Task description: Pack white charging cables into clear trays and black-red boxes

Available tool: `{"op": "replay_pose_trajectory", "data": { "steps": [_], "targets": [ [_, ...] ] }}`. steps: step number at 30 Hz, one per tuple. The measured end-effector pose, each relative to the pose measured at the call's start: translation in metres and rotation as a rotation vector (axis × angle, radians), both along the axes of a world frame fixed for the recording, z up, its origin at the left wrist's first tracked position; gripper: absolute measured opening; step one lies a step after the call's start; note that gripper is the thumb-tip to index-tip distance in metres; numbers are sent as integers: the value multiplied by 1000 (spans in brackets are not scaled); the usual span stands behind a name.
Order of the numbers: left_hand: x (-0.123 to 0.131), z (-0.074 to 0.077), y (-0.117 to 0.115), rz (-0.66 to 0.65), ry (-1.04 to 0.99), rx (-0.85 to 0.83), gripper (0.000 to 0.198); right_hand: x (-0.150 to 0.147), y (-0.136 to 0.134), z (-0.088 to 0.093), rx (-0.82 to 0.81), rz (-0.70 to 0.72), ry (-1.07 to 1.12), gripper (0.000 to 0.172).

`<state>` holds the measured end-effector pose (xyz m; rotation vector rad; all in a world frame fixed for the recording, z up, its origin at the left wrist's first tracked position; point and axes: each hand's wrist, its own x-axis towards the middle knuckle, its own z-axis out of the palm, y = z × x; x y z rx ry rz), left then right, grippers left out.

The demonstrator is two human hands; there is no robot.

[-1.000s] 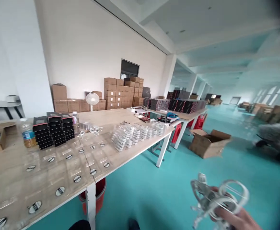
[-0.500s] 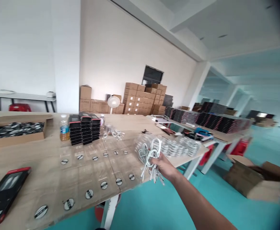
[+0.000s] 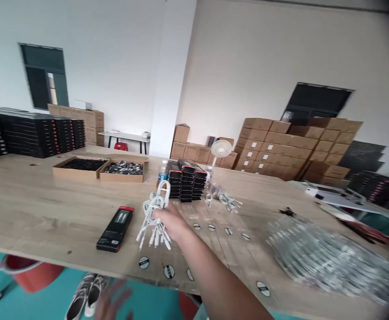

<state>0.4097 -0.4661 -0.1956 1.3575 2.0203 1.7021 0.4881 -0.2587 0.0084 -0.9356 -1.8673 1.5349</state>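
Observation:
My right hand [image 3: 171, 222] is closed round a bunch of white cables [image 3: 154, 215], held just above the wooden table [image 3: 41, 209]. The cable ends hang down below my fist. A flat black box with a red end [image 3: 115, 229] lies on the table just left of the bunch. Clear plastic trays with round stickers [image 3: 228, 231] lie to the right of my hand. My left hand [image 3: 113, 300] is blurred, low below the table's near edge, fingers apart and holding nothing.
A stack of black boxes [image 3: 185, 180] and a water bottle [image 3: 162, 174] stand behind my hand. Two cardboard trays [image 3: 81, 166] sit further left. A pile of clear cable packs [image 3: 317, 258] lies at right. A red bucket [image 3: 28, 273] and shoes [image 3: 86, 295] are underneath.
The view has swung left along the table. My right hand carried the cable bunch from over the floor to above the table beside the black box. My left hand has come into view.

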Motion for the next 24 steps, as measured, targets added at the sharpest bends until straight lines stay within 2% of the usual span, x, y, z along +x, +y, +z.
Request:
{"op": "replay_pose_trajectory", "data": {
  "steps": [3,4,6,8,11,13,16,19,24],
  "targets": [
    [-84,42,27,232,-10,169,49,-65,-7,-15,85,23,-146,35],
    [-108,54,38,264,-60,183,53,-81,-10,-20,119,16,-202,37],
    [-143,70,58,200,-64,62,61,-104,-14,-29,178,-4,-312,44],
    [-161,74,73,108,-48,-43,63,-117,-16,-37,216,-16,-394,54],
    [-167,64,82,23,-1,-114,59,-124,-12,-44,225,9,-447,70],
    [-166,57,82,-2,33,-138,55,-122,-4,-45,198,41,-453,73],
    [-165,53,81,-2,58,-158,55,-114,9,-46,152,60,-432,53],
    [-166,52,82,18,72,-171,58,-104,20,-48,152,16,-377,31],
    [-167,48,85,64,69,-187,59,-92,33,-46,211,-71,-187,26]
  ]
}}
